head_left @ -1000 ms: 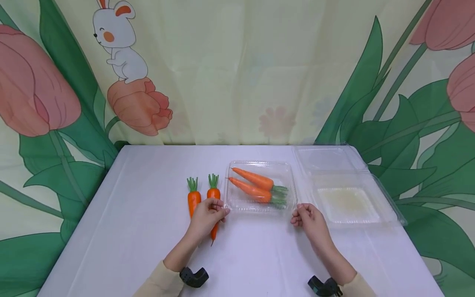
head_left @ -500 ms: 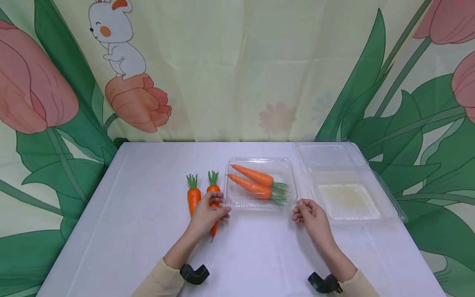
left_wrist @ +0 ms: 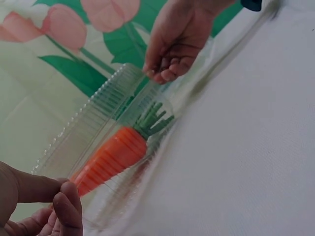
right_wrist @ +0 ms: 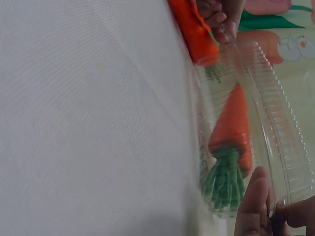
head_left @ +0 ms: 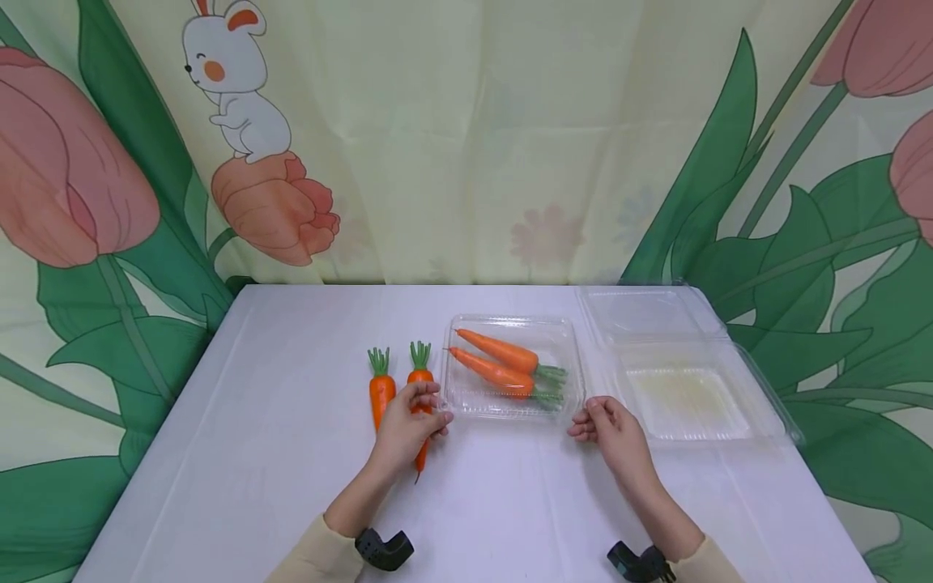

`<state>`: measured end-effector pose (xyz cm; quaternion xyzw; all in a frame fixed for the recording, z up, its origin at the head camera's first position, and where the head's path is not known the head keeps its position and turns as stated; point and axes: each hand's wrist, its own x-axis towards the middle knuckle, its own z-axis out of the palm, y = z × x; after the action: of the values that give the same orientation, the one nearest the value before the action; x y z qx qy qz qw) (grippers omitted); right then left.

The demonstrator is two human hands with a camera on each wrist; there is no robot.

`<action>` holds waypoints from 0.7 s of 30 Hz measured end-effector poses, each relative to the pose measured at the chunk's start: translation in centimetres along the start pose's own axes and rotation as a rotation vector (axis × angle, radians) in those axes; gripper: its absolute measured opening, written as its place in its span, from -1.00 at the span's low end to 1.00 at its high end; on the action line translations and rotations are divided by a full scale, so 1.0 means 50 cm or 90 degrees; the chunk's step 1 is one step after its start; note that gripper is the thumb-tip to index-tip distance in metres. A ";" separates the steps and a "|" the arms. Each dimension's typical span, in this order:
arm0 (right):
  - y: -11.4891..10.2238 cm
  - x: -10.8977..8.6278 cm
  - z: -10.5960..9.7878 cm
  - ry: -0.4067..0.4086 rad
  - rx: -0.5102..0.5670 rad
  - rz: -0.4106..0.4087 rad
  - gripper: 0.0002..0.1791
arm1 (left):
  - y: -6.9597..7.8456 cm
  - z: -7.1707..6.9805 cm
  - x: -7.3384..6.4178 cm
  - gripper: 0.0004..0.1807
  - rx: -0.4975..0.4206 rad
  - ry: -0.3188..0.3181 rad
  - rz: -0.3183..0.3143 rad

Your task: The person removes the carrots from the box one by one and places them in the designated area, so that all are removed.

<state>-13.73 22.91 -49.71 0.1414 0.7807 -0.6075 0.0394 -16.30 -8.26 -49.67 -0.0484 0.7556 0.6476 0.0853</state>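
A clear plastic clamshell box (head_left: 510,409) lies at mid-table with two carrots (head_left: 503,348) inside, their green tops to the right. The lid is down over them. At its front left corner my left hand (head_left: 408,425) pinches the rim between thumb and finger. My right hand (head_left: 615,433) pinches the rim at the front right corner, its other fingers curled, as the right wrist view shows with the thumb and finger (right_wrist: 256,201) on the edge. Two more carrots lie outside the box: one (head_left: 381,393) left of my left hand, another (head_left: 420,461) partly hidden beneath it.
A second clear clamshell box (head_left: 688,401) stands open on the right of the white-covered table (head_left: 255,429), its lid (head_left: 649,312) folded back toward the far edge. Behind the table hangs a curtain (head_left: 466,162) printed with tulips and a rabbit.
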 end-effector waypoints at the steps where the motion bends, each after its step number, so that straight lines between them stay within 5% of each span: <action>1: 0.000 0.000 0.000 -0.001 0.002 -0.004 -0.68 | -0.001 0.000 0.000 -0.50 -0.003 0.002 0.002; 21: 0.002 0.004 0.005 0.004 -0.041 -0.022 -0.70 | -0.011 0.000 -0.003 -0.71 -0.016 0.023 -0.028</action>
<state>-13.92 22.75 -49.92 0.1281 0.8023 -0.5822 0.0311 -16.04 -8.36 -50.18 -0.0780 0.7475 0.6542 0.0853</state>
